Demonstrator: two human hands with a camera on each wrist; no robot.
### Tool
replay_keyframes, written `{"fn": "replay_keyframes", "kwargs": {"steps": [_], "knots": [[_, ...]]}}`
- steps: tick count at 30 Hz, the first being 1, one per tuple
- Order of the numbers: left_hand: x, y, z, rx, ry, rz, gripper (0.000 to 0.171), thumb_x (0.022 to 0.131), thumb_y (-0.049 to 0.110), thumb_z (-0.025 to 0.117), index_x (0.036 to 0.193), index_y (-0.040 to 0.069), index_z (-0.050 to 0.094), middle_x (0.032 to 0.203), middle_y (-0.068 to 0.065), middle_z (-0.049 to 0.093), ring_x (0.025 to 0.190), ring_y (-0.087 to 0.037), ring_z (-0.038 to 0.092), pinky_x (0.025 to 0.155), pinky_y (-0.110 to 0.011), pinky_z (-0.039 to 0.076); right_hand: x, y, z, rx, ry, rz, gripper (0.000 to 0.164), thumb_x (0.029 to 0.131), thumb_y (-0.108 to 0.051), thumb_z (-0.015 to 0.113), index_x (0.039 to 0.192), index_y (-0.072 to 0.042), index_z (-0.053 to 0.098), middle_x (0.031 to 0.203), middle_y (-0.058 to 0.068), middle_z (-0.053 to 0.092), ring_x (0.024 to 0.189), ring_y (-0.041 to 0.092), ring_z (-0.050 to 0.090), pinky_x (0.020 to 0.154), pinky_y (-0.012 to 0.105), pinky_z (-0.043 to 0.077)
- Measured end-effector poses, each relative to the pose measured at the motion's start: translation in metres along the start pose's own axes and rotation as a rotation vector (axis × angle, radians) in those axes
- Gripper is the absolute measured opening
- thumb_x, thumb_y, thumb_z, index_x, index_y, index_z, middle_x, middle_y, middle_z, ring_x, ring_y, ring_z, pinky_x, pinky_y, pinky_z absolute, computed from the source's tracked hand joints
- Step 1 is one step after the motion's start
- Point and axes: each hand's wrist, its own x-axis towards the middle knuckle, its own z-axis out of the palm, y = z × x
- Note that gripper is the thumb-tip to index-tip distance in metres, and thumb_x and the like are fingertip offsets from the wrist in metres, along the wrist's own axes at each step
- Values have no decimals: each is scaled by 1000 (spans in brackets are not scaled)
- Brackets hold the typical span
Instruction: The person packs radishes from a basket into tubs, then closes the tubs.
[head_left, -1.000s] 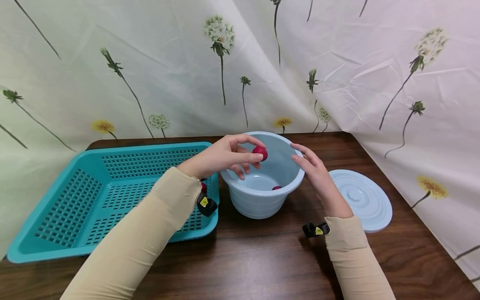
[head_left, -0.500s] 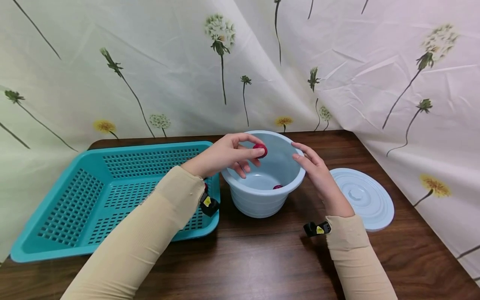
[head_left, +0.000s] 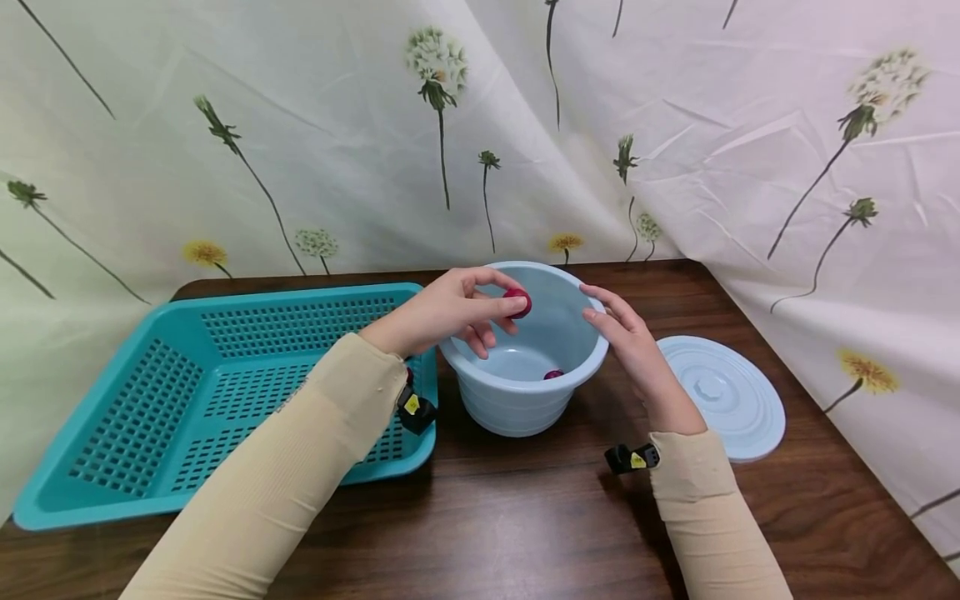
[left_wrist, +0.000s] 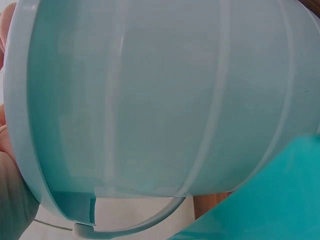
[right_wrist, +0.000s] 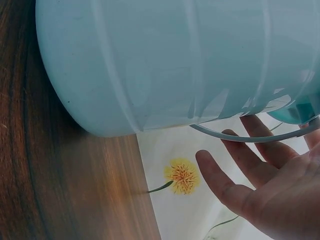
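My left hand (head_left: 442, 312) pinches a small round red ball (head_left: 517, 303) between thumb and forefinger, over the mouth of a light blue bucket (head_left: 517, 408). Another dark red ball (head_left: 553, 375) lies inside, at the bucket's near right. At the right side of the rim, my right hand (head_left: 637, 362) touches the edge with thumb and forefinger. The other fingers (right_wrist: 220, 182) look spread and nearly straight outside the bucket, by its thin handle (right_wrist: 260, 139). In the left wrist view the bucket wall (left_wrist: 160, 100) hides the ball, and only part of the left hand (left_wrist: 12, 195) shows.
A teal perforated basket (head_left: 97, 504) stands left of the bucket, with a red ball partly hidden behind the left wrist. A round light blue lid (head_left: 731, 400) lies on the dark wooden table (head_left: 517, 525) at right. A flower-printed cloth (head_left: 337, 125) hangs behind.
The left thumb has shifted slightly further across the held red ball. Otherwise both hands and the bucket stay nearly still; the view shifts slightly.
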Motion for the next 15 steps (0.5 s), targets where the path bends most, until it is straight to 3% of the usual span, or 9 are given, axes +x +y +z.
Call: {"fn": "replay_keyframes", "kwargs": {"steps": [15], "knots": [[-1, -1, -1, -12, 9, 12, 29, 97, 28, 65, 120, 12, 62, 96, -16, 71, 56, -15, 59, 63, -33, 60, 1, 0, 0, 2, -1, 4, 50, 103, -31, 49, 149, -14, 42, 148, 13, 46, 121, 15, 50, 102, 35, 41]]}}
